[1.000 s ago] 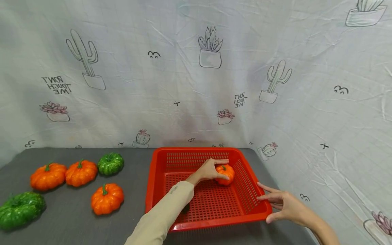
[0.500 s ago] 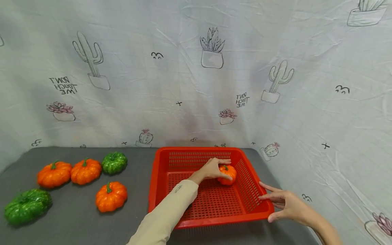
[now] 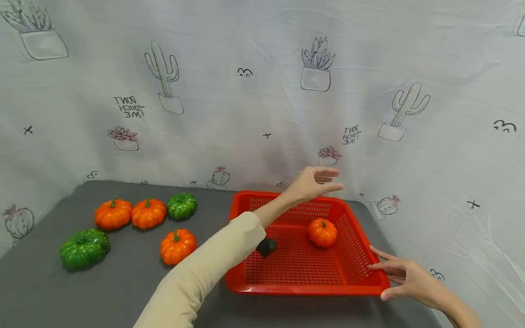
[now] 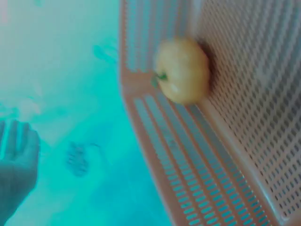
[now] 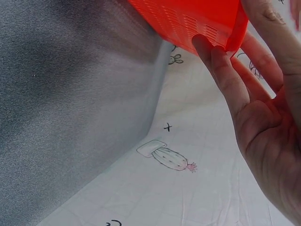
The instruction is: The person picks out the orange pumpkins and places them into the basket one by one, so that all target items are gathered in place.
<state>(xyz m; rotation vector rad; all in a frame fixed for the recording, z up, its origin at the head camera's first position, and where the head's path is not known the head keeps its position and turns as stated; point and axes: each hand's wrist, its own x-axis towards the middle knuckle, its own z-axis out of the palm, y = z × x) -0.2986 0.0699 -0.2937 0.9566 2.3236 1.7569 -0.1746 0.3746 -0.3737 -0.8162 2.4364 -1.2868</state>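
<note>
My left hand [image 3: 313,184] is raised above the back part of the red plastic basket [image 3: 303,290], fingers extended and holding nothing. Below it, a small orange pumpkin [image 3: 322,233] sits on the basket floor near the right wall. The left wrist view is tinted and shows the pumpkin [image 4: 183,70] in the basket's corner, with the left hand [image 4: 19,160] at the edge. My right hand [image 3: 410,280] grips the basket's front right corner by the rim. In the right wrist view its fingers [image 5: 228,77] touch the basket's wall [image 5: 202,28].
On the grey tabletop [image 3: 123,291] to the left lie several pumpkins: an orange one [image 3: 177,246] nearest the basket, two more orange, a small green one [image 3: 182,206] and a larger green one [image 3: 84,248]. A small dark object [image 3: 266,246] shows below the left cuff. A printed curtain hangs behind.
My left hand has let go of the orange pumpkin inside the basket and risen above it. The view has turned left, shifting everything rightward. My right hand keeps its hold on the basket.
</note>
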